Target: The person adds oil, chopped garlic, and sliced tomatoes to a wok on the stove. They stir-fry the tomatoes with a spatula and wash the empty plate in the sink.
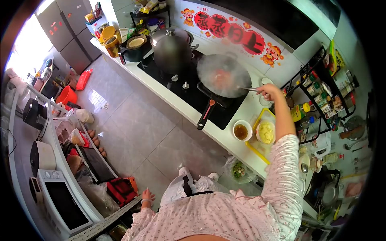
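My right hand [270, 92] is wrapped round the metal handle of a cooking utensil [250, 88] that reaches into the pan from its right. Steam hides the utensil's head, so I cannot tell its kind. The frying pan [206, 76] sits on the black gas stove [157, 76], its black handle pointing towards me, with something reddish blurred in the steam. Down at my left side hangs my left hand [147, 196], fingers apart and holding nothing. Below my right forearm are a bowl of pale yellow pieces [266, 132] on a yellow-rimmed tray [256, 149] and a bowl of brown liquid [241, 131].
A large lidded pot [172, 50] stands on the other burner. At the right, a black spice rack [321, 92] rises beside several bottles. A bag of greens [238, 170] hangs by the counter's front edge. Behind my left hand are shelves with a microwave [64, 205].
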{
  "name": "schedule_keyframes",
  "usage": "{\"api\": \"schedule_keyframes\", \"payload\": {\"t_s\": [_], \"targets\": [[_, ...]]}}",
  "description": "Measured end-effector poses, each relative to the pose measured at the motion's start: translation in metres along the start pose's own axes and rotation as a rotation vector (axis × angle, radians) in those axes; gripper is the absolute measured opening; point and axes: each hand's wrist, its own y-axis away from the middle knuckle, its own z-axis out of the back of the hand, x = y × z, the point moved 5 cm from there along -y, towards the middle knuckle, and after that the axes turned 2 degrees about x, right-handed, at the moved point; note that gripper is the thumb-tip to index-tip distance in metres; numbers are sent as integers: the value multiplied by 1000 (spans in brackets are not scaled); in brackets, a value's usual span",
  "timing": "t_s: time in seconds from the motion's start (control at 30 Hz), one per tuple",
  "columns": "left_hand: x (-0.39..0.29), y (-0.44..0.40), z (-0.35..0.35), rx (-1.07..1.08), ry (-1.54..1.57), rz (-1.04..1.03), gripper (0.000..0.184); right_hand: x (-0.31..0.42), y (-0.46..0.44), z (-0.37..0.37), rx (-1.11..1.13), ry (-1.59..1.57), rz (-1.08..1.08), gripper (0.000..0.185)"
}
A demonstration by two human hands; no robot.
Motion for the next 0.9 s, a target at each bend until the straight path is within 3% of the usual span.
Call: {"api": "schedule_keyframes", "payload": {"t_s": [0.03,0.13,0.23,0.47,0.57,0.6,0.67,0.73,0.83,0.9], "targets": [[-1,1,-3,1,1,-5,42,-7,-11,-18,118,-141,26,19],[-6,2,-3,2,-24,-9,41,-9,-35,-66,-8,-348,230,20],[-14,11,1,1,-31,-33,41,0,-12,-59,31,-325,385,18],[15,-33,12,55,-52,1,44,18,48,22,-188,117,283,18],[3,-7,2,-8,-23,27,47,11,47,21,-73,180,-37,22],[2,-4,1,4,-17,13,46,6,35,16,-69,181,-38,22],[-1,-2,-2,16,-12,-2,46,-7,1,-9,121,-59,39,23],[-5,3,-5,10,-34,-7,43,-7,-17,-55,138,-299,155,22],[-16,13,-5,9,-58,-30,44,4,-17,-73,47,-345,299,22],[-13,6,0,27,-44,-37,45,12,4,-47,28,-257,350,22]]}}
